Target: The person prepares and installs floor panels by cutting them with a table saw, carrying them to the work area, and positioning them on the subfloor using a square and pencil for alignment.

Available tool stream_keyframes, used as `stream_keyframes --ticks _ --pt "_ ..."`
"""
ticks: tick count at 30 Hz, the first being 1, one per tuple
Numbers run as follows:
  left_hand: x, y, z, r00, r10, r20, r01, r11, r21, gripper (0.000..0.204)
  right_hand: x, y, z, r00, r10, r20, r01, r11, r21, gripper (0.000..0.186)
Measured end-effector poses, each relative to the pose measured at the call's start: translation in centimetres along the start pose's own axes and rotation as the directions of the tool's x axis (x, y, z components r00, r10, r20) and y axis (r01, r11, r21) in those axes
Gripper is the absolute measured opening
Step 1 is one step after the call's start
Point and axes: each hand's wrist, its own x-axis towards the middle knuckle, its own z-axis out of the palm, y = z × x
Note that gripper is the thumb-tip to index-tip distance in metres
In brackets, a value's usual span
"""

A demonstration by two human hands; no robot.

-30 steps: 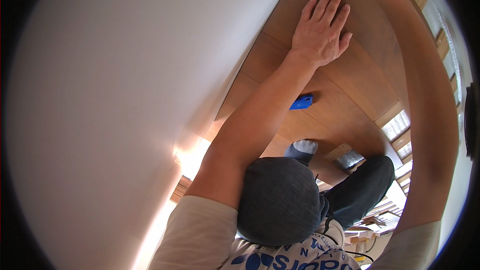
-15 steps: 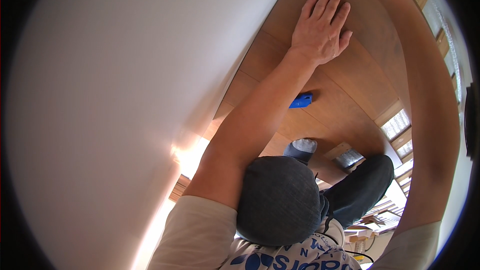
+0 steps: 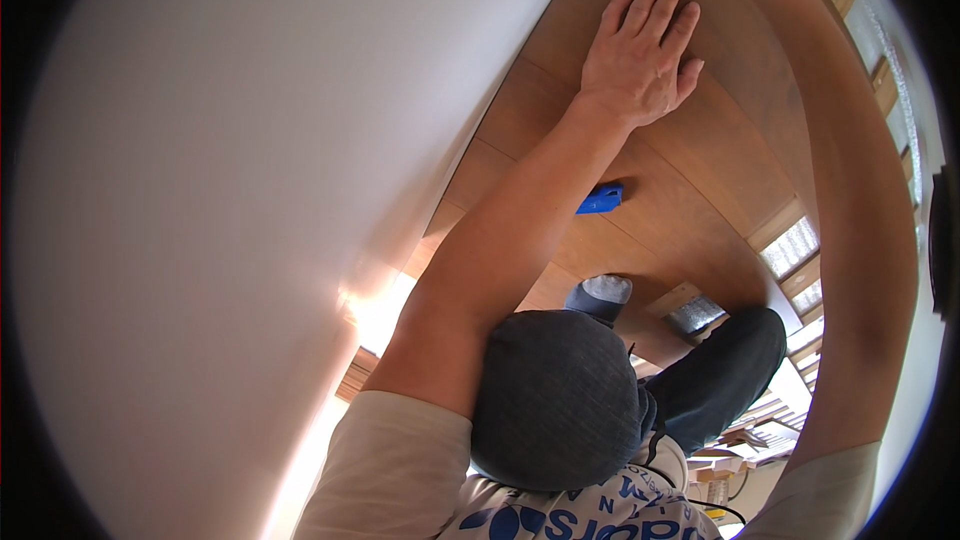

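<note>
My left hand (image 3: pixel 638 55) lies palm down on the brown wooden floorboards (image 3: pixel 560 105), its fingers stretched out and a little apart. Nothing is held in it. Beyond my left forearm sits a small blue plastic object (image 3: pixel 602 200), partly covered by the arm; its kind cannot be made out. My right arm (image 3: pixel 865 230) curves up along the right side and leaves the picture at the top, so the right hand is out of sight.
A large pale wall (image 3: pixel 230 160) fills the left side, meeting the boards along a slanting edge. Wooden battens (image 3: pixel 805 277) with silvery panels between them show at the right. My bent knee (image 3: pixel 560 400) and socked foot (image 3: pixel 606 290) are below the blue object.
Almost nothing differs. The view has shifted very slightly, and my left hand stays flat on the boards.
</note>
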Motion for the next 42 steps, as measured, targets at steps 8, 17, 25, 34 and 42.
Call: stream_keyframes --ticks 8,17,25,34,42 --pt "0.0 0.0 0.0 1.000 0.000 0.006 0.000 1.000 -0.009 0.061 -0.3 -0.3 0.3 0.999 -0.042 -0.014 0.041 0.999 -0.025 0.027" --pt "0.0 -0.1 0.0 1.000 0.000 0.005 0.000 1.000 -0.024 0.060 -1.6 -1.5 0.6 0.999 -0.013 0.038 0.012 0.999 0.029 0.025" --pt "0.1 -0.1 0.1 0.999 0.010 -0.041 -0.011 0.999 -0.037 0.056 -3.4 -1.6 1.8 0.945 -0.292 -0.146 0.300 0.954 0.030 0.024" --pt "-0.1 -0.4 0.4 0.998 0.021 -0.065 -0.024 0.999 -0.041 0.049 -4.6 -4.5 1.6 0.991 -0.018 0.131 0.006 0.995 0.096 0.024" --pt "-0.3 0.0 -0.3 0.980 -0.026 0.197 0.036 0.998 -0.051 0.056 -5.4 -4.0 2.7 0.986 0.025 0.164 -0.050 0.988 0.148 0.025"
